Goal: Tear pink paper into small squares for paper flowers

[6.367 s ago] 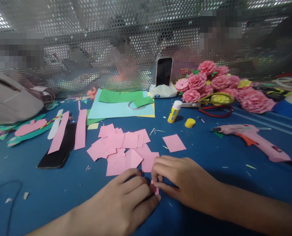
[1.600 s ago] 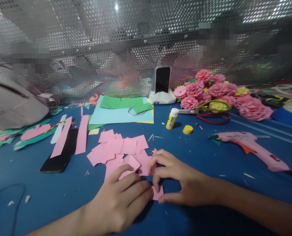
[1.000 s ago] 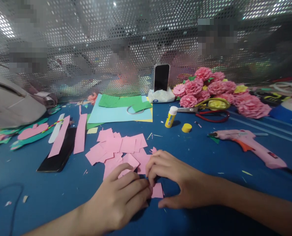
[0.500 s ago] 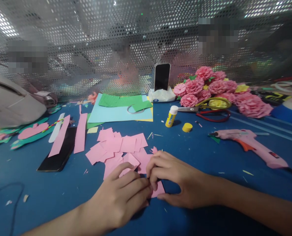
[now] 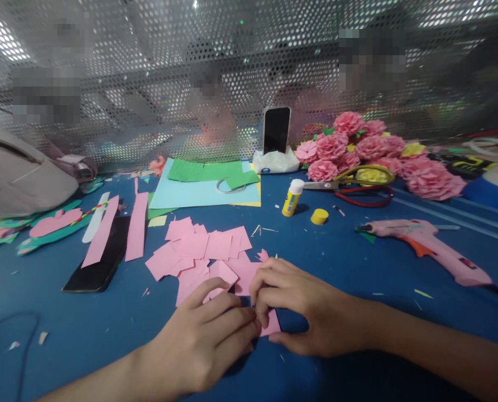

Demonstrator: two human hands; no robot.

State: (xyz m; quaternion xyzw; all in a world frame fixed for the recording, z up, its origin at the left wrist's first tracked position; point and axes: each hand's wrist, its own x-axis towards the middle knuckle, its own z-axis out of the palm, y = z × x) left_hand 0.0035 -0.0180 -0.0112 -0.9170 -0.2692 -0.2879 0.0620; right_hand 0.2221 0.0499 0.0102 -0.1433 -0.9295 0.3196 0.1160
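Both hands meet low in the middle of the blue table [image 5: 358, 262], pinching one small pink paper square [image 5: 272, 324] flat against it. My left hand [image 5: 207, 340] lies over its left part with the fingers pressed together. The fingertips and thumb of my right hand [image 5: 299, 304] close on its right part. Just behind the hands lies a loose pile of pink paper squares [image 5: 202, 251].
A glue stick [image 5: 292, 197] and its yellow cap [image 5: 319, 216] stand behind the pile. Scissors [image 5: 358, 184] and pink paper flowers [image 5: 374, 153] lie at the back right, a pink glue gun [image 5: 429, 245] to the right. A black phone [image 5: 100, 259], pink strips [image 5: 137, 226] and coloured sheets [image 5: 202, 187] lie left. A perforated metal screen [image 5: 148, 84] closes the far side.
Over the last second my right fingers have curled tighter over the pink square and covered more of it. My left hand has barely moved.
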